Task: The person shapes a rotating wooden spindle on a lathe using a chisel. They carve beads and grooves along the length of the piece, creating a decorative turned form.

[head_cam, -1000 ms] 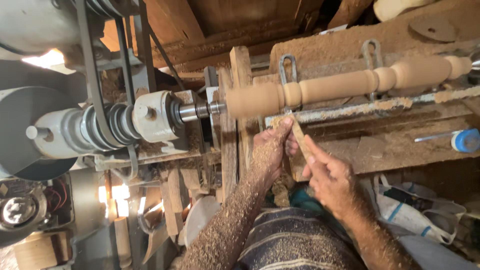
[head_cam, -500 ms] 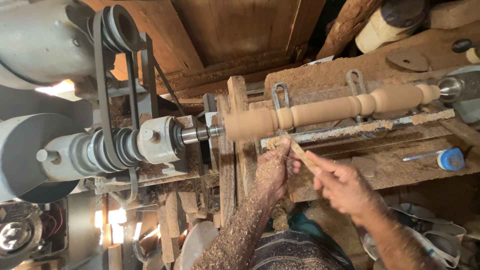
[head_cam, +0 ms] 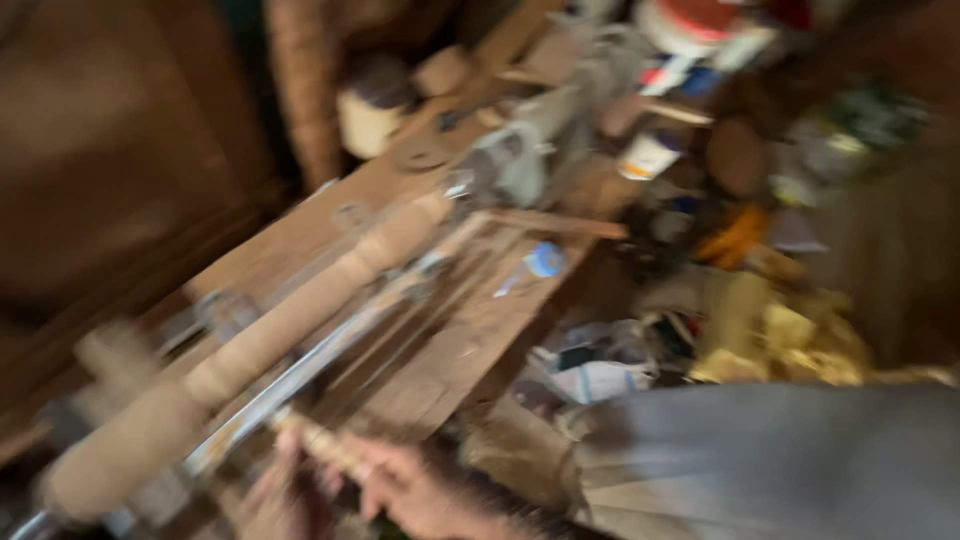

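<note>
the whole frame is smeared by heavy motion blur, streaked along a diagonal from lower left to upper right; no edge is sharp anywhere. light is dim and warm, giving a brown cast. the top left corner falls into near-black shadow, and the right edge is murky too. the brightest patches are a pale cup [head_cam: 649,154] and white tub [head_cam: 690,25] near the top, both slightly washed out. the spindle [head_cam: 290,320] reads only as a soft tan streak, with a faint gleam on the metal rest [head_cam: 300,375] beside it. the hands [head_cam: 400,490] at the bottom are blurred, fingers indistinct.
</note>
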Tool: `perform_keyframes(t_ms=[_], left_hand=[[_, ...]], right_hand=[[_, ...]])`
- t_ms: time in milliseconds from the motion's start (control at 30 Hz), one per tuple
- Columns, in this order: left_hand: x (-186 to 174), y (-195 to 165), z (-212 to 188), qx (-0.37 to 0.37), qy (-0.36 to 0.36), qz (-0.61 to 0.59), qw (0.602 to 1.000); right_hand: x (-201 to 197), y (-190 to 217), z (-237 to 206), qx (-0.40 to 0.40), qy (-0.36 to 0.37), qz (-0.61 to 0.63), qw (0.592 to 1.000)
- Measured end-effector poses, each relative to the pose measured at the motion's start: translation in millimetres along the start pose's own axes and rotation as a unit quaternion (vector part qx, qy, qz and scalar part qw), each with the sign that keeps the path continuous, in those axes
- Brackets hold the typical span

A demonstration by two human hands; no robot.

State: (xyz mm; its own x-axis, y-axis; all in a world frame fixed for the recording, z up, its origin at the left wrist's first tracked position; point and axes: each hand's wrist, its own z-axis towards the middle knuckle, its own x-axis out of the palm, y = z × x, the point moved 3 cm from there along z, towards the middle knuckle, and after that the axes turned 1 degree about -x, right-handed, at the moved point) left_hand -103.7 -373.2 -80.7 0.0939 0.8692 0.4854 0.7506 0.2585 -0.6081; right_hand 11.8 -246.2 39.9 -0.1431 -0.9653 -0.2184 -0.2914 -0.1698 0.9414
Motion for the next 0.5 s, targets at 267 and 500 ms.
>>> perform_keyframes(t_ms=[267,500], left_hand=[[40,1,43,-0.061,0.017,0.487,0.871],[82,4,29,-0.003,0.006,0.565,0.825]], right_hand=[[-25,6,-15,-0.028,0.023,-0.124,0.992],[-46,7,-25,-0.038,-0.029,-0.06,0.997]])
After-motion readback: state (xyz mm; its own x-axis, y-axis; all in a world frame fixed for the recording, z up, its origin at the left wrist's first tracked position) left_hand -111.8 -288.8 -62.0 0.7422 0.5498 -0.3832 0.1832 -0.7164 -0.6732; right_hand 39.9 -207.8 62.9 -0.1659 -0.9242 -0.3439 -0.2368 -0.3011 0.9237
